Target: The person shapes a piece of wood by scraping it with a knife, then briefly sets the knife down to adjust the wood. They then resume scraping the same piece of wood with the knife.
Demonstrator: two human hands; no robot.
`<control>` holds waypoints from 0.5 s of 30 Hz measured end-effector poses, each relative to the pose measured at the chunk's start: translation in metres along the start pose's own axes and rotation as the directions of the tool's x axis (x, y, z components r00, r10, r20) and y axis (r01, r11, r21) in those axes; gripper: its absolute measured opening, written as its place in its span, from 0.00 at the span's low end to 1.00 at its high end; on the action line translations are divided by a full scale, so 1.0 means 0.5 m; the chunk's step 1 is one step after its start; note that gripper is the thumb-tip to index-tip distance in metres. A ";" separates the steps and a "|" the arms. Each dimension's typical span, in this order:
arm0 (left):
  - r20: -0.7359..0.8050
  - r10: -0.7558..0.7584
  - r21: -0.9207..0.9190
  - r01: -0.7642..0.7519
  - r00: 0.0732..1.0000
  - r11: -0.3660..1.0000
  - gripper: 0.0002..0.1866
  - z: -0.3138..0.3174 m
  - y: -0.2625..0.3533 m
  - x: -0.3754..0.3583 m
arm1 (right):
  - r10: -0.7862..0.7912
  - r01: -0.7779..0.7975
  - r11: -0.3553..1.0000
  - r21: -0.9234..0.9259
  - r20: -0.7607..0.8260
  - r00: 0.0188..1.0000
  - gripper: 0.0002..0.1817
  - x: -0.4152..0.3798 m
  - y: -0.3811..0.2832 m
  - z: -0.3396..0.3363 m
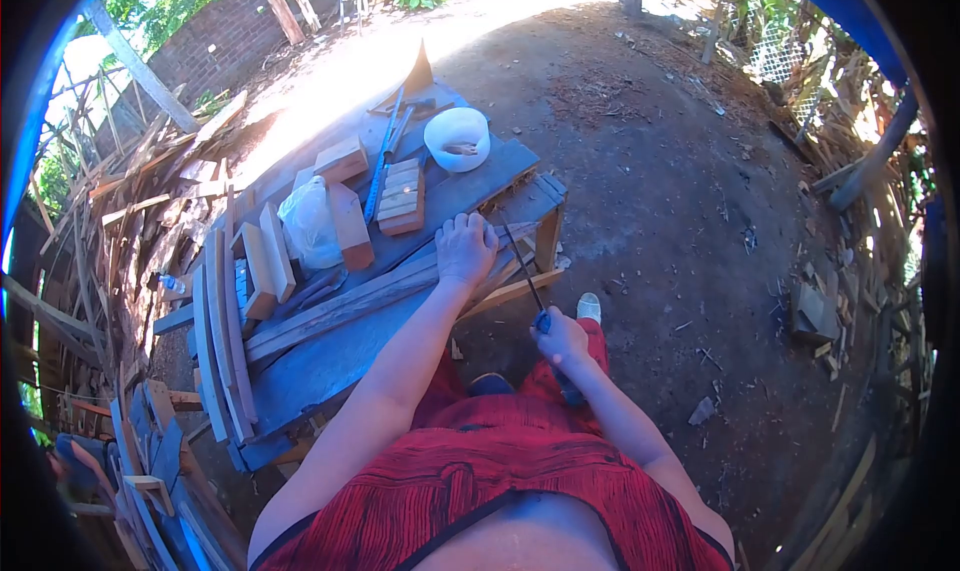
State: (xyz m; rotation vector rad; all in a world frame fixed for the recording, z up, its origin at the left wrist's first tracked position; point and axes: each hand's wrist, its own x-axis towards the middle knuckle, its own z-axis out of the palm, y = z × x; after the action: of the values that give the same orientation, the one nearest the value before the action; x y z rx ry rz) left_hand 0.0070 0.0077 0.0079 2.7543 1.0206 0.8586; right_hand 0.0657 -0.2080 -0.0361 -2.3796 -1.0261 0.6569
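Here we are: our right hand (562, 339) is clamped on the handle of the thin tool (521, 262), its shaft angling toward eleven o'clock. Our left hand (467, 251) bends over the wooden strip (350, 308), running toward eight; grip unclear. Working the edge calls for steadiness.

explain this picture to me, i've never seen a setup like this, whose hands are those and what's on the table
There is no robot here: these are a person's bare hands. The single picture comes from a camera worn on the head, looking forward and down, so the view bends at the edges. The left hand rests on long wooden strips on the table. The right hand holds a long, thin tool by its handle. Also on the table are wooden blocks, a plastic bag and a white, rounded container.
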 end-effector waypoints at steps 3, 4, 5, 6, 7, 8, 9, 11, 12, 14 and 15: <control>0.017 0.001 0.010 -0.001 1.000 1.000 0.10 0.000 0.000 -0.001 | 0.041 -0.042 0.999 -0.020 -0.007 0.999 0.20 0.040 -0.031 -0.008; 0.029 -0.002 0.015 0.001 1.000 1.000 0.10 0.000 0.000 0.000 | 0.041 -0.041 0.999 -0.018 -0.008 0.999 0.20 0.056 -0.040 -0.010; 0.028 -0.001 0.018 0.001 1.000 1.000 0.10 -0.001 -0.001 0.000 | 0.013 -0.013 1.000 -0.015 -0.018 1.000 0.19 0.073 -0.049 -0.008; 0.024 -0.004 0.011 0.004 1.000 1.000 0.10 -0.001 -0.001 0.000 | -0.017 0.017 1.000 -0.012 -0.027 0.999 0.19 0.082 -0.056 -0.007; 0.021 -0.007 0.002 0.007 1.000 1.000 0.10 -0.002 -0.002 0.000 | -0.020 0.020 1.000 -0.011 -0.029 0.999 0.19 0.082 -0.056 -0.006; 0.019 -0.006 0.001 0.006 1.000 1.000 0.10 -0.003 0.000 0.001 | -0.018 0.018 1.000 -0.003 -0.044 0.999 0.19 0.078 -0.053 -0.007; 0.022 -0.011 0.004 0.010 1.000 1.000 0.10 -0.004 0.001 0.002 | -0.016 0.016 1.000 0.003 -0.059 0.998 0.19 0.074 -0.049 -0.009; 0.031 -0.020 0.011 0.020 0.999 1.000 0.10 -0.004 -0.001 -0.003 | 0.004 -0.005 1.000 -0.015 -0.026 1.000 0.20 0.054 -0.032 -0.013; 0.031 -0.022 0.011 0.022 0.999 1.000 0.10 -0.001 -0.002 -0.003 | 0.028 -0.028 0.999 -0.031 0.001 1.000 0.20 0.041 -0.022 -0.012; 0.029 -0.023 0.008 0.023 0.999 1.000 0.10 0.004 -0.002 0.001 | 0.052 -0.052 0.998 -0.030 0.011 0.999 0.20 0.002 0.003 -0.004; 0.029 -0.018 0.007 0.018 0.999 1.000 0.10 0.005 -0.004 0.002 | 0.072 -0.071 0.997 -0.029 0.022 0.997 0.20 -0.008 0.008 -0.001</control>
State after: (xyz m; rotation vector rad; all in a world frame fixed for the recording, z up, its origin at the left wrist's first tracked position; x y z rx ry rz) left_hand 0.0077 0.0099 0.0058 2.7498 1.0439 0.8116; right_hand 0.0656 -0.2139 -0.0372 -2.4483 -0.9699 0.7013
